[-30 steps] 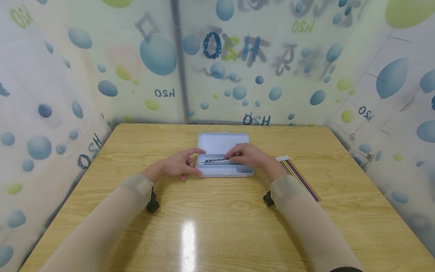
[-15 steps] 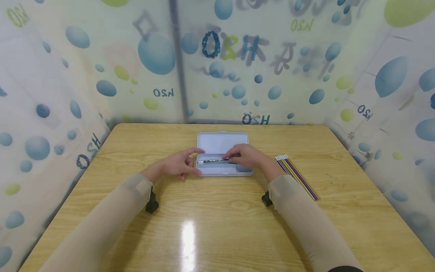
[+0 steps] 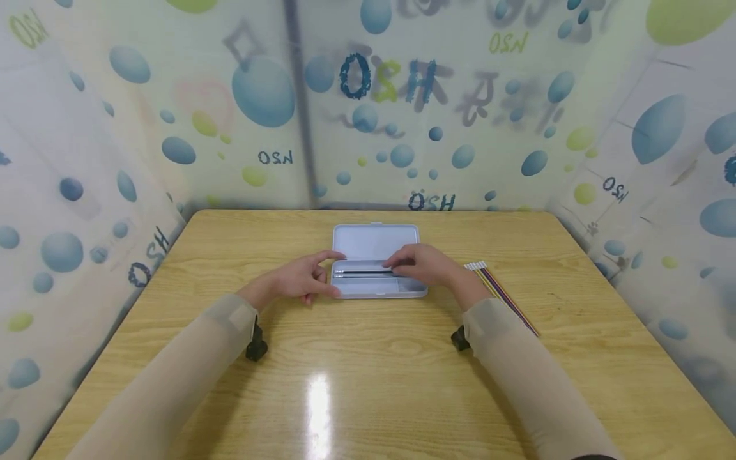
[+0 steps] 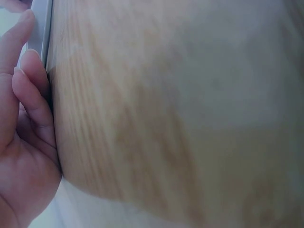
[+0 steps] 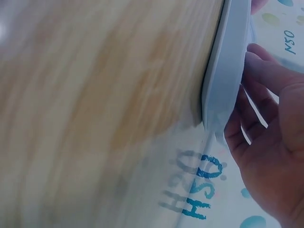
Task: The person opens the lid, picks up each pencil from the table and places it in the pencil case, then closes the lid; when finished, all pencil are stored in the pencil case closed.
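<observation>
A pale blue-grey pencil case [image 3: 362, 295] lies on the table with its lid [image 3: 374, 240] swung back. My left hand [image 3: 296, 278] grips its left end, thumb at the front corner and index finger near the hinge. In the left wrist view, the other fingers curl beside the case wall. Dark pencils [image 3: 362, 273] with white ends lie lengthwise in the rear compartment. Over the right part of that compartment is my right hand [image 3: 428, 263], its bent fingertips close to the pencils. Whether they still pinch one, I cannot tell. The right wrist view shows the thumb at the case rim [image 5: 230, 71].
More pencils [image 3: 506, 294], striped in yellow, red and dark colours, lie slanted on the wooden table [image 3: 368, 358] to the right, partly behind the right forearm. Patterned curtains [image 3: 368, 140] stand behind the table and along both sides.
The patterned pencil under my right hand has gone from a slant to lying flat beside another in the case. My right hand has shifted slightly right; the left hand keeps its grip.
</observation>
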`<state>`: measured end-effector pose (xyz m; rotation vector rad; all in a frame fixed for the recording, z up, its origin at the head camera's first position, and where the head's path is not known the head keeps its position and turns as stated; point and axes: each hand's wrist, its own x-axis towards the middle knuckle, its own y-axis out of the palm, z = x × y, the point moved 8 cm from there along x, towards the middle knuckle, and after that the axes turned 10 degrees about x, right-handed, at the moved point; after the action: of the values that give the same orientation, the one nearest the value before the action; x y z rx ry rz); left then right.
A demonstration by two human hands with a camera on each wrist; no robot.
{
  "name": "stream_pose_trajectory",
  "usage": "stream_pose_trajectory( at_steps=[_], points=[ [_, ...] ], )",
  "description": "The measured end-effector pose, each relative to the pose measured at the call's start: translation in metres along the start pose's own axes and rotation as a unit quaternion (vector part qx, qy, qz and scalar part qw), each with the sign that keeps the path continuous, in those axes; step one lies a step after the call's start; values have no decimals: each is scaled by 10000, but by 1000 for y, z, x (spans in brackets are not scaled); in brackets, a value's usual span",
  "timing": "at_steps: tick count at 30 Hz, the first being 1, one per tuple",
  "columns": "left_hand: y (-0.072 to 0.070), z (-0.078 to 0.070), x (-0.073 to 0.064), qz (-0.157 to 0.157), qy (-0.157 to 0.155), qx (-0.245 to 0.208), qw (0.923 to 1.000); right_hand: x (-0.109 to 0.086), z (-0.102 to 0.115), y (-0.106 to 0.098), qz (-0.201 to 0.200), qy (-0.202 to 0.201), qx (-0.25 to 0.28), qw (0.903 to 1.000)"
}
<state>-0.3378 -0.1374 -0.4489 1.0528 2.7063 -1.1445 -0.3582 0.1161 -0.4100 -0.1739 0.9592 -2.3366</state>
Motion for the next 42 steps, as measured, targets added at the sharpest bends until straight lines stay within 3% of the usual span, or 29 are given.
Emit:
stream_pose_trajectory(
  at_steps=[17, 31, 42],
  points=[
    [0, -1, -1, -60, -41, -14, 10000, -72, -27, -59, -638, 135, -3, 9979],
    [-1, -1, 0, -38, -17, 62, 10000, -140, -73, -93, -1047, 496, -10, 9933],
    [0, 0, 2, -27, 2, 125, 9999, -168, -111, -112, -1142, 887, -27, 9895]
  ],
)
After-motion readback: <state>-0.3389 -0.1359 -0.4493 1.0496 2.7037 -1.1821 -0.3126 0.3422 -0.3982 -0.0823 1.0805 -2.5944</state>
